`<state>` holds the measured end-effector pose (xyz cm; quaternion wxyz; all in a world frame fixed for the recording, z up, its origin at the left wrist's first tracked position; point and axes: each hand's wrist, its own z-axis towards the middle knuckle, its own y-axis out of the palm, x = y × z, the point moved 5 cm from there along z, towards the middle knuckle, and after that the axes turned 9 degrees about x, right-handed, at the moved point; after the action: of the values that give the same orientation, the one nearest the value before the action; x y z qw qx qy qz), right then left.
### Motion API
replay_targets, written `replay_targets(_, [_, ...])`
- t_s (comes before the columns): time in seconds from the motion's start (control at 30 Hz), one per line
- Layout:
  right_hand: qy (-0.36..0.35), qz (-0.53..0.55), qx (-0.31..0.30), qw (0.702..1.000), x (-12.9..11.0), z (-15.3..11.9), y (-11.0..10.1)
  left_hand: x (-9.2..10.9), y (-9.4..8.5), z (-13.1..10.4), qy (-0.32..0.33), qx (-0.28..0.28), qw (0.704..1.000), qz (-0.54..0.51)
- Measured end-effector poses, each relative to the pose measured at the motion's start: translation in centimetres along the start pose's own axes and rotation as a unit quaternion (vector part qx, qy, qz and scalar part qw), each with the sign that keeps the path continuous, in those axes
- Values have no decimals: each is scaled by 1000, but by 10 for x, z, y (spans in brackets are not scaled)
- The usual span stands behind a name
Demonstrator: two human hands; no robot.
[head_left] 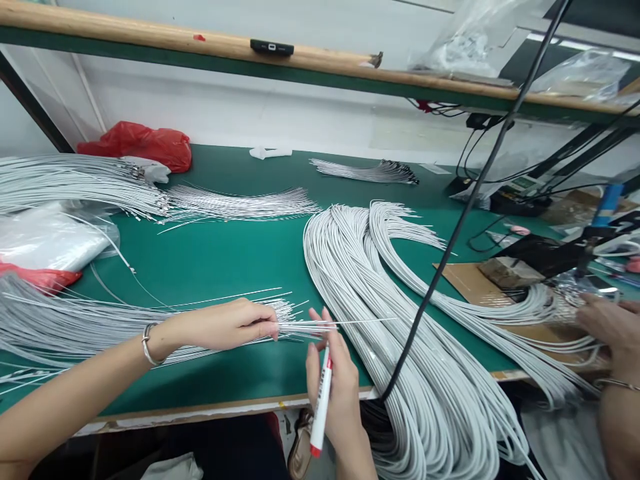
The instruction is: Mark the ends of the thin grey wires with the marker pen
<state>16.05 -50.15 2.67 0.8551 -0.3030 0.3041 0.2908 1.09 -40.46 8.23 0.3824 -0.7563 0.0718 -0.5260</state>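
My left hand, with a bracelet at its wrist, is closed round a small bunch of thin grey cables. Their ends point right, and one reaches out farther than the others. Just below those ends is my right hand, its fingertips touching the bunch. A white marker pen with red ends is held between its fingers, slanting downward. Beneath my left hand, a long pile of loose grey cables lies on the green table mat.
A thick bundle of white cables hangs over the table's front edge. More cables lie behind, near red bags. A black cord crosses diagonally in front. At right, another person's hand works over cardboard.
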Motion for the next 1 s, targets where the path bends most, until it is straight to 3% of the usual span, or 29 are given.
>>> replay_targets(0.1, [71, 27, 84, 994, 12, 4, -18, 0, 0, -2, -10, -1, 1000, 2])
replay_targets(0.2, [51, 28, 158, 986, 15, 13, -39, -2, -1, -2, -16, -3, 1000, 0])
replay_targets(0.33, [-18, -12, 136, 990, 3, 19, -39, -2, 0, 0, -11, -5, 1000, -5])
replay_targets(0.57, [-93, -50, 62, 992, -15, 5, -7, 3, -3, 3, -4, 26, 999, -20])
replay_targets(0.87, [-90, -31, 37, 995, -19, 1, 1, 7, 0, 5, -1, 13, 1000, -19])
replay_targets(1.0, [0, 29, 72, 997, -1, 4, -12, 10, -1, 6, 6, 15, 1000, -20])
